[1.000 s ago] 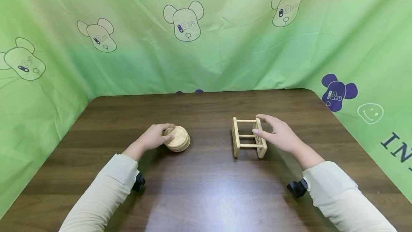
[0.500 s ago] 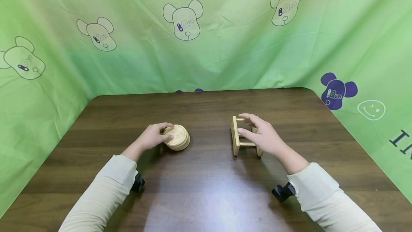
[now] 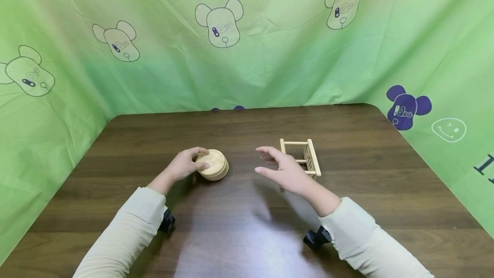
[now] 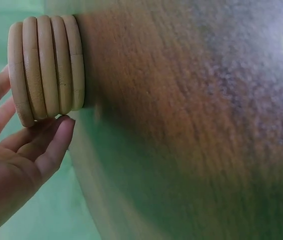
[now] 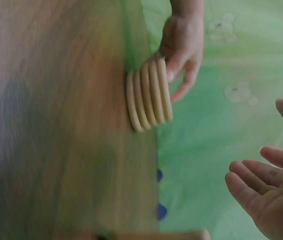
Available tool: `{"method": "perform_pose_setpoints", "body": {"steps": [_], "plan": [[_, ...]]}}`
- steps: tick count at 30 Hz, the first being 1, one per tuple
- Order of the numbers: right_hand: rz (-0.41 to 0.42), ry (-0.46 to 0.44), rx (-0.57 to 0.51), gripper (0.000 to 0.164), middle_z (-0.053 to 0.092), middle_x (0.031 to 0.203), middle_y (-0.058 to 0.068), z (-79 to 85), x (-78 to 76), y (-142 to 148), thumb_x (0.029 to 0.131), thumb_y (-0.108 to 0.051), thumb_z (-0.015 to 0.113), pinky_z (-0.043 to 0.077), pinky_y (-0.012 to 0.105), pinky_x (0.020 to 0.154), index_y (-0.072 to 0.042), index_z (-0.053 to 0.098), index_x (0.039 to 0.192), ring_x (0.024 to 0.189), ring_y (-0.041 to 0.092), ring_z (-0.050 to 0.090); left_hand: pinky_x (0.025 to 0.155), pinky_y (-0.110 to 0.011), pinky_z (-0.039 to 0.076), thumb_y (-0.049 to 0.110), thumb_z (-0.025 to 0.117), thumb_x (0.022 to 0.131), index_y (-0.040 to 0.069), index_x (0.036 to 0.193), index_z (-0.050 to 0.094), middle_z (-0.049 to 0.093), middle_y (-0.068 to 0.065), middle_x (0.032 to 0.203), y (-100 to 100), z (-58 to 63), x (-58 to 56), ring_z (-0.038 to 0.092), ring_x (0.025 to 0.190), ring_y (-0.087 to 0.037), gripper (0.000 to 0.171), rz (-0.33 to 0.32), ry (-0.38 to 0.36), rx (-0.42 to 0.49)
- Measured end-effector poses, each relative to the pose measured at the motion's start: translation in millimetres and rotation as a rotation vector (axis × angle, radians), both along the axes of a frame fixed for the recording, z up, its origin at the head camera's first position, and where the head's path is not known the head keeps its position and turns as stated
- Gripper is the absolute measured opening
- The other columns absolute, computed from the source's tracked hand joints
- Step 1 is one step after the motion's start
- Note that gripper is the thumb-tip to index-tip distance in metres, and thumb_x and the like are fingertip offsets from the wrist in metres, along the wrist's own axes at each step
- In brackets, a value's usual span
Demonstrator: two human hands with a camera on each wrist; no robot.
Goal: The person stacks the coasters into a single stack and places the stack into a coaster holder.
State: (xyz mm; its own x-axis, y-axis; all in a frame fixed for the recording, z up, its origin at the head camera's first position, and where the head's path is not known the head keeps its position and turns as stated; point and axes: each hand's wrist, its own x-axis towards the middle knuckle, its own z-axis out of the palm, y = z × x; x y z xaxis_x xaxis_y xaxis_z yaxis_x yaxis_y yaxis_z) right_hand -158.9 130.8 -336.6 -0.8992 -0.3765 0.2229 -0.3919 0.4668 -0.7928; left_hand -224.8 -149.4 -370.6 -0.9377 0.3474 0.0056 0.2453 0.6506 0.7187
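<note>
Several round wooden coasters (image 3: 213, 167) stand in a stack left of the table's middle; the left wrist view shows the stack (image 4: 46, 70) side-on. My left hand (image 3: 183, 164) grips it from the left, thumb on the near side and fingers at the far side of the upper coasters. My right hand (image 3: 283, 170) hovers over the table with thumb and fingers spread, holding nothing. It is between the stack and a wooden coaster rack (image 3: 311, 158), and its wrist side hides the rack's near left part. In the right wrist view, the right hand (image 5: 276, 195) is apart from the stack.
The brown wood-grain table (image 3: 231, 235) carries both objects. A green curtain (image 3: 162, 80) with bear prints hangs behind it and along both sides. A dark wrist camera (image 3: 317, 238) sits under my right forearm.
My right hand has left the rack's right side, passed over the rack and moved left toward the stack. My left hand and the coasters have stayed in place.
</note>
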Motion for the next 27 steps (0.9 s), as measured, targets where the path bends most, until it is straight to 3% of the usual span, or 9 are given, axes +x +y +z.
{"method": "perform_pose_setpoints", "body": {"steps": [5, 11, 19, 27], "plan": [[0.037, -0.086, -0.027, 0.05, 0.049, 0.117, 0.018, -8.4, -4.0, -18.4, 0.08, -0.019, 0.061, 0.035, 0.041, 0.089, 0.0, 0.042, 0.122, 0.106, 0.03, 0.046, 0.053, -0.029, 0.044, 0.01, 0.065, 0.076, 0.002, 0.115, 0.051, 0.055, -0.016, 0.099, 2.5, -0.4, -2.2, 0.049, 0.063, -0.014, 0.042, 0.036, -0.143, 0.114], [0.028, -0.225, -0.083, 0.051, 0.045, 0.121, 0.019, -23.3, -11.3, -37.9, 0.079, -0.018, 0.061, 0.038, 0.039, 0.087, 0.0, 0.041, 0.122, 0.107, 0.03, 0.045, 0.049, -0.027, 0.042, 0.005, 0.063, 0.076, 0.002, 0.117, 0.047, 0.052, -0.018, 0.105, 4.6, -1.3, -3.8, 0.048, 0.059, -0.013, 0.043, 0.073, -0.24, 0.171], [-0.037, -0.369, -0.124, 0.054, 0.045, 0.12, 0.019, -40.7, -26.2, -57.1, 0.079, -0.018, 0.06, 0.035, 0.039, 0.089, 0.004, 0.04, 0.123, 0.108, 0.03, 0.044, 0.048, -0.029, 0.043, 0.003, 0.062, 0.077, 0.002, 0.117, 0.045, 0.05, -0.02, 0.109, 5.8, -0.9, -3.6, 0.048, 0.06, -0.013, 0.044, 0.07, -0.249, 0.179], [-0.024, -0.487, -0.153, 0.055, 0.045, 0.12, 0.022, -47.1, -40.3, -72.0, 0.078, -0.016, 0.06, 0.037, 0.038, 0.087, 0.005, 0.038, 0.123, 0.108, 0.03, 0.044, 0.05, -0.032, 0.046, 0.004, 0.062, 0.077, 0.004, 0.116, 0.046, 0.049, -0.02, 0.11, 5.5, -2.3, -4.1, 0.05, 0.063, -0.016, 0.042, 0.083, -0.252, 0.157]]}}
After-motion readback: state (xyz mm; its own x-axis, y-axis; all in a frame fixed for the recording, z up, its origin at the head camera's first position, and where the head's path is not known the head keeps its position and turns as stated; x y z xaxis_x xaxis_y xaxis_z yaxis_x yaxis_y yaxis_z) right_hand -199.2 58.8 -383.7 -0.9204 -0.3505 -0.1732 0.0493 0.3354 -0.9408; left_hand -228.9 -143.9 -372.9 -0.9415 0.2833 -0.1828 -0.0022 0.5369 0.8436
